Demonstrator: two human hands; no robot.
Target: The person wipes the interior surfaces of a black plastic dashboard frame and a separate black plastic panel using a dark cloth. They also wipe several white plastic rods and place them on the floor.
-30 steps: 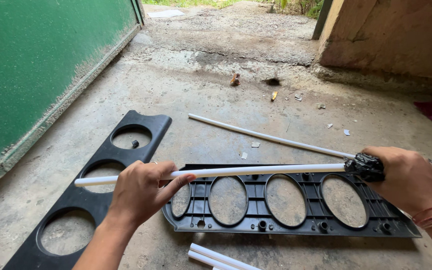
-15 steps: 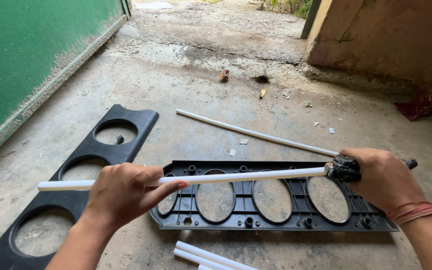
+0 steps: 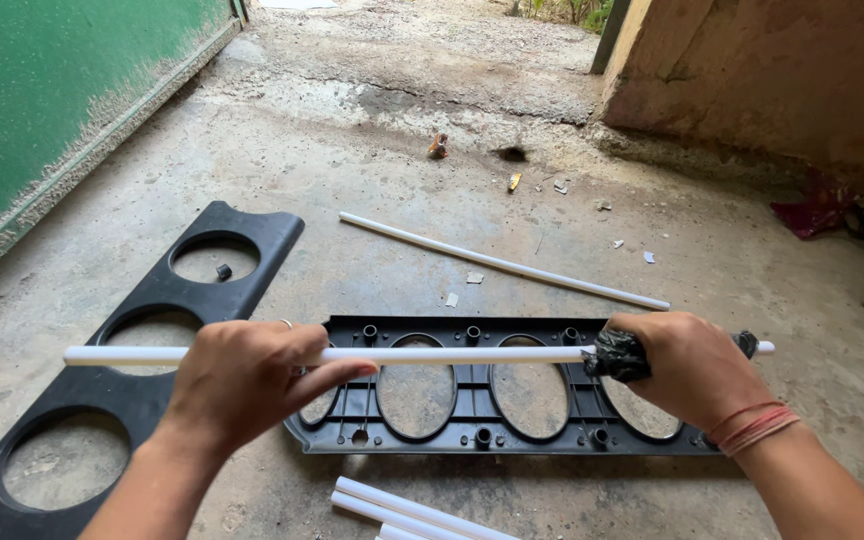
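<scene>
Slid rightward, white rod (image 3: 452, 354) pokes past right hand (image 3: 687, 368); left hand (image 3: 247, 380) grips it.

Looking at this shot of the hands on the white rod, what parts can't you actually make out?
All in the head view:
- White rod: the stretch inside the left hand is hidden.
- Black wrapped piece: mostly covered by the right hand, shape unclear.
- Spare white rods: cut off by the bottom edge.
- Round-holed black panel: lower end runs off frame.

Bright, even daylight, strongest toward the open yard at top. Soft, short shadows under the black panel (image 3: 512, 440) on the concrete floor (image 3: 372, 200). Sharp throughout; slight wide-angle stretching at edges. No glare.
</scene>
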